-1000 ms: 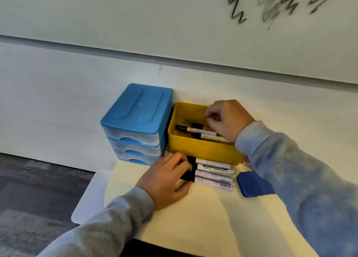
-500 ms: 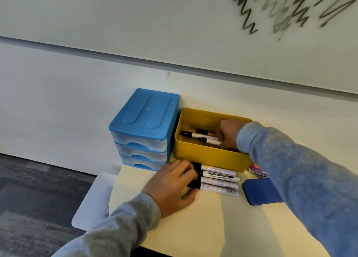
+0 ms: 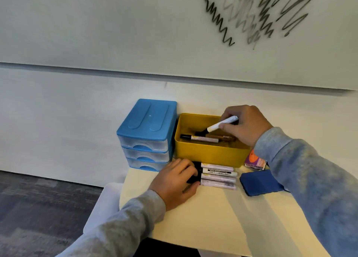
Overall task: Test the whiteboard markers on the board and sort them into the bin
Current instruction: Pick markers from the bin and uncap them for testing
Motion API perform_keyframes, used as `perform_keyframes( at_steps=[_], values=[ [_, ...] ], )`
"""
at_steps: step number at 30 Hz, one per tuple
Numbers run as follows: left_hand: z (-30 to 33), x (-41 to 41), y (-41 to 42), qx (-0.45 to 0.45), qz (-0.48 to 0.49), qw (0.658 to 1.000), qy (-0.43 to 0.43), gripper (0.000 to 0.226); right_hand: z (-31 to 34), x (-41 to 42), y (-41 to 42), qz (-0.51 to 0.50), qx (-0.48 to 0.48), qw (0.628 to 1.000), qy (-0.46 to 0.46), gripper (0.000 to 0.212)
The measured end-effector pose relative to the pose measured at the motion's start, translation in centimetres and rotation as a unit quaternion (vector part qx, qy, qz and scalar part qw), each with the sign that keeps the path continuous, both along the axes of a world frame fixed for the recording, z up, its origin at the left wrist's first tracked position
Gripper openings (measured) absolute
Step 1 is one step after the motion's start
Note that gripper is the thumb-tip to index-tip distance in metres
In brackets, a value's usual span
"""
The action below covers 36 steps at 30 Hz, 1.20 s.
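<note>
Scribbled whiteboard [image 3: 174, 24] behind, and over the yellow bin [image 3: 211, 156] the right hand [image 3: 246, 127] pinches a white marker [image 3: 222, 124], black cap angled down-left into it. Left hand [image 3: 174, 183] curls loosely around the caps of four markers [image 3: 219, 176] lying left-right on the table [image 3: 222, 218].

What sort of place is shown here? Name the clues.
Probably an office or classroom: a wall-mounted whiteboard with marker scribbles, a small table holding a yellow bin of markers, and a blue eraser.
</note>
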<state>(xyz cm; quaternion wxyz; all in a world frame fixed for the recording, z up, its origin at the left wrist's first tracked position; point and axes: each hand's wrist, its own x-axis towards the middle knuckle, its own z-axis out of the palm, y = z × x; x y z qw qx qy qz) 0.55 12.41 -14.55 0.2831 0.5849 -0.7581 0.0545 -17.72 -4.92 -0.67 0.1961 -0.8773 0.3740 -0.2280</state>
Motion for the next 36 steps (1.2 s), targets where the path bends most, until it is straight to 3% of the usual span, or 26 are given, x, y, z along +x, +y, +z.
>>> perform_keyframes(
  at_steps=[4, 9, 14, 19, 27, 32, 36],
  values=[
    [2.5, -0.1, -0.2, -0.03, 0.007, 0.999, 0.044, 0.02, 1.1, -1.9, 1.6, -0.031, 0.048, 0.984, -0.171, 0.005],
    [8.5, -0.4, -1.6, -0.071, 0.016, 0.988, 0.138, 0.028, 2.0, -2.7, 4.4, -0.009, 0.181, 0.919, -0.349, 0.005],
    [11.3, -0.7, -2.2, -0.016, -0.012, 0.992, 0.126, 0.042, 2.0, -1.9, 6.8, 0.024, 0.217, 0.902, -0.372, 0.009],
    [11.1, -1.8, -2.3, -0.02, -0.006, 0.995, 0.096, 0.033, 1.1, -1.3, 8.0, 0.048, 0.238, 0.88, -0.409, 0.013],
    [9.6, -2.5, -2.1, 0.034, -0.007, 0.993, 0.112, 0.03, -1.8, -2.3, 8.6, -0.023, 0.286, 0.853, -0.436, 0.013],
    [9.6, -2.7, -2.0, 0.005, -0.001, 0.993, 0.118, 0.026, -2.2, -1.9, 8.8, -0.003, 0.312, 0.847, -0.43, 0.018],
    [10.4, -2.6, -2.0, -0.033, 0.006, 0.997, 0.074, 0.023, -2.2, -1.7, 8.5, 0.002, 0.323, 0.836, -0.444, 0.022]
  ],
)
